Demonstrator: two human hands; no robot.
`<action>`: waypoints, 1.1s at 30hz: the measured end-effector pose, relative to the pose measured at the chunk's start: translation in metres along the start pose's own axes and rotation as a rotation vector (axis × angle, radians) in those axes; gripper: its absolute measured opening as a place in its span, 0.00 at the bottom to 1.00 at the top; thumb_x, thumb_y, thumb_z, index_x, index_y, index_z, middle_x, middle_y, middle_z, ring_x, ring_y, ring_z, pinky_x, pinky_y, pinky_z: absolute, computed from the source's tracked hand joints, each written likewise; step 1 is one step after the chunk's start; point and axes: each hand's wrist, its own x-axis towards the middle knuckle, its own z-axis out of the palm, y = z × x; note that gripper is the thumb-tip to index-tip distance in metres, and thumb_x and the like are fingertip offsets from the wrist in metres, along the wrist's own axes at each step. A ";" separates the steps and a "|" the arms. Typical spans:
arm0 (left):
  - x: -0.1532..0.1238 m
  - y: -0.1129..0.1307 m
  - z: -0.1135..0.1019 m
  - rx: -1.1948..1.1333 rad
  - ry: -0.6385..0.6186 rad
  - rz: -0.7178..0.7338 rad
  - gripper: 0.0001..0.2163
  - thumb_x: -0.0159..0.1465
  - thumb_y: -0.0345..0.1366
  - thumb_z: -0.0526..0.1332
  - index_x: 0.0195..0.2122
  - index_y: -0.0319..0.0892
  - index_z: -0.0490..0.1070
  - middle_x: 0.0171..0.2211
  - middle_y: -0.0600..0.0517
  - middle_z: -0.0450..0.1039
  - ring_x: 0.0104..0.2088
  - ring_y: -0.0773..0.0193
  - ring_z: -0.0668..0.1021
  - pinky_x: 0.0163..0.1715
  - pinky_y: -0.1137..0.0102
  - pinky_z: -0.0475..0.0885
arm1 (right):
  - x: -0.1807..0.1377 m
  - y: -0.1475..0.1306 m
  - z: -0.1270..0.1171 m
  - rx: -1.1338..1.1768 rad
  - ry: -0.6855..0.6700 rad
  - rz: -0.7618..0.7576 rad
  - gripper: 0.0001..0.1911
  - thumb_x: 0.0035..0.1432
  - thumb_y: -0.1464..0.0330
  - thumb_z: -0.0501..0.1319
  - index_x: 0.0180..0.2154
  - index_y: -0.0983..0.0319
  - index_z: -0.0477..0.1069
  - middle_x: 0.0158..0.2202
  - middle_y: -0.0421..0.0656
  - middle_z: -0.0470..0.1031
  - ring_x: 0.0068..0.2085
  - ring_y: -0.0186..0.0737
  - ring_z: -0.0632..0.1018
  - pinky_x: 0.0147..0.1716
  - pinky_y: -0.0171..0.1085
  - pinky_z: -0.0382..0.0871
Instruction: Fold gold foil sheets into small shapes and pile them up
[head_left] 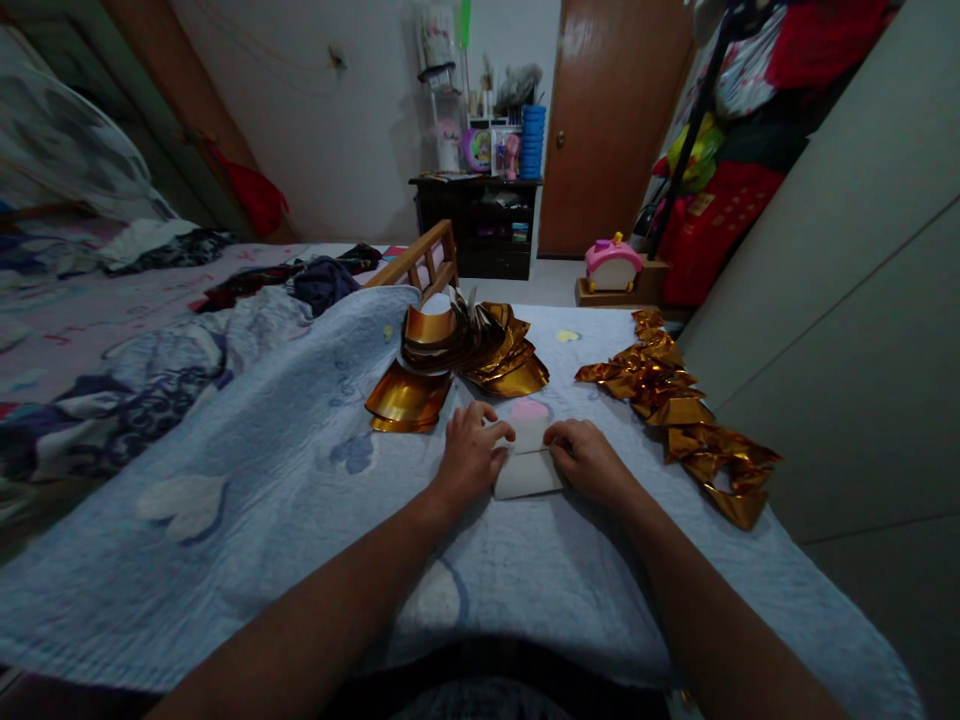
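Observation:
A small whitish paper sheet (529, 476) with a crease or fold across it lies in front of me on the pale blue blanket (300, 530). My left hand (472, 447) pinches its left edge, fingers bent. At the opposite edge, my right hand (586, 456) closes thumb and fingers on the paper near the crease. Beyond my left hand sits a pile of shiny gold foil paper sheets (409, 393), some curled upright with pale backs. To the right of my right hand stretches a row of folded gold foil pieces (679, 412), overlapping each other.
A wooden rail (416, 258) stands behind the gold sheets. Crumpled clothes and bedding (180, 350) lie on the left. A tall pale cabinet (840, 300) borders the right side. At the back are a dark shelf unit (480, 225), a brown door (607, 120) and a pink toy (613, 265).

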 end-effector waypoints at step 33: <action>0.002 0.001 -0.011 -0.225 -0.336 0.339 0.17 0.69 0.46 0.58 0.52 0.44 0.76 0.45 0.46 0.71 0.47 0.55 0.72 0.52 0.61 0.68 | -0.010 -0.008 -0.026 0.127 -0.203 -0.206 0.09 0.62 0.70 0.61 0.35 0.57 0.81 0.38 0.44 0.77 0.42 0.42 0.74 0.48 0.41 0.63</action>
